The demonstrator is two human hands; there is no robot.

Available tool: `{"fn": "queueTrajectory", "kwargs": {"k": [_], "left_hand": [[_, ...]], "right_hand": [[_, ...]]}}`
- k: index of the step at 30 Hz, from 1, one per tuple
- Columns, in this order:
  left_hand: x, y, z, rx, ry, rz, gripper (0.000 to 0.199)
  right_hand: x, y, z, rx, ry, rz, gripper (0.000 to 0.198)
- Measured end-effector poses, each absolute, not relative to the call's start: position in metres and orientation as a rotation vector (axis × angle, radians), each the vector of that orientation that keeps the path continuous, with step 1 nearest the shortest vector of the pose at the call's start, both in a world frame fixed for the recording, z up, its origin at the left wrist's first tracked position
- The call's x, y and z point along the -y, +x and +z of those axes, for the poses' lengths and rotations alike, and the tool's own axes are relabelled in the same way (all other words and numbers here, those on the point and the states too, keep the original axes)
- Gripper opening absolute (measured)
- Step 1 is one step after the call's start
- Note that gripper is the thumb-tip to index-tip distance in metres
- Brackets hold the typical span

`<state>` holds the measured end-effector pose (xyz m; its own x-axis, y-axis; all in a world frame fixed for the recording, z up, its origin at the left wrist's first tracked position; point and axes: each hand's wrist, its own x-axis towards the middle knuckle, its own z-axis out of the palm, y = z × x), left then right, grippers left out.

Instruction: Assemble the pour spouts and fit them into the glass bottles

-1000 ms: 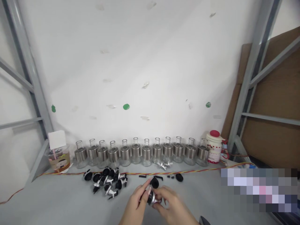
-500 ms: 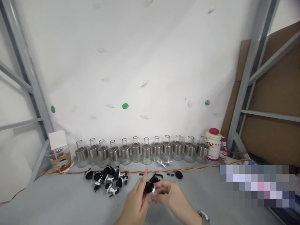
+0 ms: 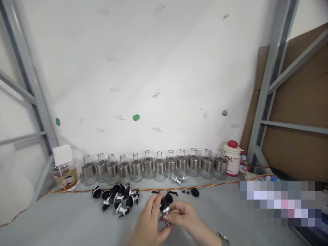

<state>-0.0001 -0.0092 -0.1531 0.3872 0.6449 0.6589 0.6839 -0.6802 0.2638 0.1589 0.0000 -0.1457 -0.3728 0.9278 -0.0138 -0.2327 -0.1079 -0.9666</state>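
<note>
Ok so, head cam (only view): both hands are busy w/ one small pour spout (image 3: 166, 210), up front near the middle of the grey table (image 3: 77, 218). Left hand (image 3: 148, 220) is wrapped round it from its side, fingers up along the black part, thumb lower down. Right hand (image 3: 183, 215) has it pinched btwn thumb & fingers around the silver part, w/ a watch (image 3: 223, 238) on that wrist. So yeah, both hands are gripping it, black end up, silver collar below. Lower end's mostly hidden by fingers, tbh can't tell what's there. A black piece (image 3: 169, 197) shows right behind it; can't tell if they touch.

Pile of other spouts (image 3: 118, 197) (black + silver) is off to the left, all jumbled. Past the hands there's a couple of black strips (image 3: 173, 193), some tiny black bits (image 3: 183, 191) & a round black cap (image 3: 195, 192) a bit to the right.

A red/yellow cord (image 3: 205, 186) runs across the table, w/ 12 glass bottles (image 3: 159, 165) w/ metal sleeves lined up behind it, tops uncapped. Few small silver pieces (image 3: 176, 180) sit just in front of the row. Drink cup (image 3: 65, 179) at the left end, white/red jar (image 3: 232, 164) at the right.
</note>
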Motion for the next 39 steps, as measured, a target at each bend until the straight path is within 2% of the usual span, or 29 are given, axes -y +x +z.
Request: {"fn": "queueTrajectory", "kwargs": {"k": [7,15,21,26,29,34,39], "left_hand": [[0.008,-0.007,-0.139,0.924,-2.551,-1.136,0.061],[0.008,-0.009,-0.133,1.017,-2.823,-1.199,0.053],[0.006,-0.009,-0.142,1.155,-2.741,-1.103,0.078],[0.007,-0.009,-0.146,1.216,-2.612,-0.971,0.053],[0.009,-0.01,-0.138,1.299,-2.664,-0.886,0.054],[0.009,-0.014,-0.127,1.289,-2.813,-0.873,0.042],[0.012,-0.015,-0.124,1.41,-2.869,-0.79,0.039]], "right_hand": [[0.004,0.158,-0.143,1.243,-0.833,1.676,0.03],[0.002,0.161,-0.147,1.286,-0.864,1.674,0.025],[0.009,0.163,-0.131,1.227,-0.744,1.712,0.028],[0.008,0.161,-0.13,1.254,-0.776,1.63,0.049],[0.005,0.162,-0.136,1.257,-0.789,1.63,0.06],[0.001,0.167,-0.143,1.269,-0.798,1.54,0.057],[0.001,0.167,-0.141,1.324,-0.747,1.613,0.056]]}}
